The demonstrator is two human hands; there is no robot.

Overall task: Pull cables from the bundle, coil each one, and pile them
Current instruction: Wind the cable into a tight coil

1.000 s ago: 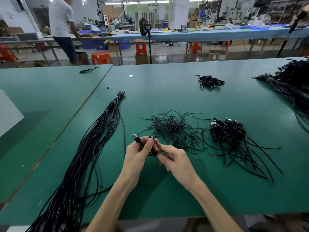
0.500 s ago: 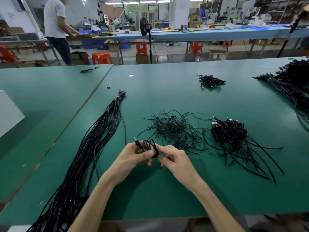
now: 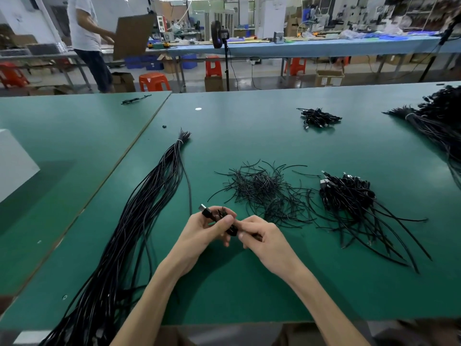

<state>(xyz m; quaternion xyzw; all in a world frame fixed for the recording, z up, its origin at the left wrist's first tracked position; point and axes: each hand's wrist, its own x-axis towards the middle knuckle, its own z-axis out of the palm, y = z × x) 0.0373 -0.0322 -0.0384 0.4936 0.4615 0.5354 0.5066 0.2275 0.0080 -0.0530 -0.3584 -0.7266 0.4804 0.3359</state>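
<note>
Bright overhead light gives soft shadows beneath the forearms, sheen on the green table [image 3: 249, 136], and wide-angle bending at edges.

Matt green table mat [image 3: 249, 283], slightly glossy black plastic-sheathed cable bundle [image 3: 139, 221], shiny metal plug [image 3: 201, 208] on the coiled cable [image 3: 228, 222].
</note>
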